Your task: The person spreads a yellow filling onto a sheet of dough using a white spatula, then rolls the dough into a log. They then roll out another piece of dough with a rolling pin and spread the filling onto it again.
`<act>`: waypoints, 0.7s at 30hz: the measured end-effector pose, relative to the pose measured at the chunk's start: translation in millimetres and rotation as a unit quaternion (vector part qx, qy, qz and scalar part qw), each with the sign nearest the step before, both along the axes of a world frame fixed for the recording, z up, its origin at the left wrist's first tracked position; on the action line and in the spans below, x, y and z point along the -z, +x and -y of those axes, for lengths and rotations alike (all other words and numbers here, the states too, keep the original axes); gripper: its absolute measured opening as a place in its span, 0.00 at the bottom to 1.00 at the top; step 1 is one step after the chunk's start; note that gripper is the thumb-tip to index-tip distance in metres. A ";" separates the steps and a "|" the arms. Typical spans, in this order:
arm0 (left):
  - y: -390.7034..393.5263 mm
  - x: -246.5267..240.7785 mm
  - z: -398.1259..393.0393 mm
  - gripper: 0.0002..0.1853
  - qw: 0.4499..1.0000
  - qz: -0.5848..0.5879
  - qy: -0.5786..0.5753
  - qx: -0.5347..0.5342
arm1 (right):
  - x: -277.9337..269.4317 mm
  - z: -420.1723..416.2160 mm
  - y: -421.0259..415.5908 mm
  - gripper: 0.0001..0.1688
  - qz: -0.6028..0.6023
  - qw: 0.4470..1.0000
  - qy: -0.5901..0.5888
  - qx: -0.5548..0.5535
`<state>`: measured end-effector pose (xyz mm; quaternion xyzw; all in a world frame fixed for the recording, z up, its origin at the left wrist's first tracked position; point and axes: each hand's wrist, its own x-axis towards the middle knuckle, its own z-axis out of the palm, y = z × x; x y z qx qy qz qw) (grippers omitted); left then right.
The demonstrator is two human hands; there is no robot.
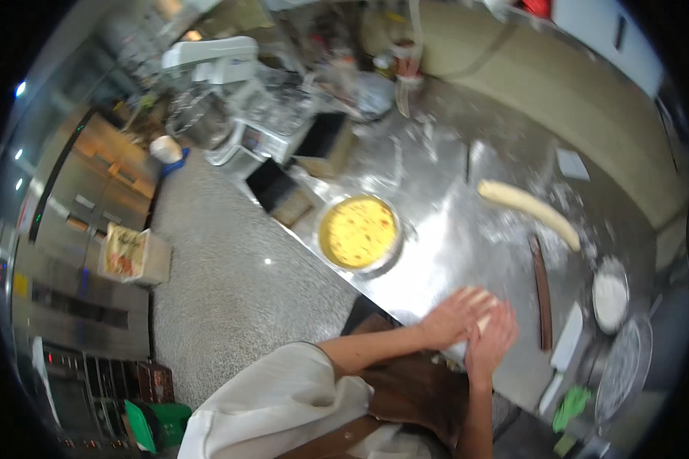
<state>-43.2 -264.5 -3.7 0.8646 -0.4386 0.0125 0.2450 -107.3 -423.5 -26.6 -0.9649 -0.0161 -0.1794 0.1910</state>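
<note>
My left hand (455, 314) and my right hand (495, 337) meet at the near edge of the metal worktable, fingers overlapping. Both are cupped around a small piece of pale dough (483, 323), mostly hidden by the fingers. A long roll of dough (529, 207) lies beyond them on the floured steel. Nearer to my right hand is a thin dark brown rod (541, 295). To the left of my hands stands a round metal pan (398, 229) with a yellow filling (360, 230) dotted with brown bits.
Two dark-topped loaf tins (294, 207) (327, 163) and a digital scale (264, 140) stand back left, near a stand mixer (224, 60). A broad knife (566, 338), a bowl of white powder (610, 298) and a green cloth (572, 407) lie right. A white scraper (572, 164) rests farther back.
</note>
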 end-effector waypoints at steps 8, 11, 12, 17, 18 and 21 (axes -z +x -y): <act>24.5 -25.1 -6.5 0.36 0.984 -0.156 0.081 0.032 | -3.5 31.1 9.2 0.40 -0.179 0.981 0.067 -0.034; 43.8 -14.7 17.2 0.35 0.982 -0.188 0.019 -0.018 | -7.4 32.9 19.1 0.38 -0.140 0.984 0.107 -0.006; 41.1 0.7 22.7 0.35 0.984 -0.168 -0.036 -0.046 | -9.0 28.1 18.1 0.37 -0.111 0.989 0.099 0.015; 4.8 38.6 12.0 0.38 0.998 0.020 -0.051 -0.011 | 9.8 33.6 5.5 0.33 -0.105 0.993 0.061 -0.006; 6.1 36.6 12.0 0.38 0.999 0.022 -0.042 -0.006 | 18.2 53.1 9.1 0.32 -0.108 0.984 0.137 -0.022; 10.3 26.2 12.2 0.38 1.000 -0.024 0.000 -0.006 | 8.4 90.7 39.2 0.28 0.021 0.987 0.152 0.045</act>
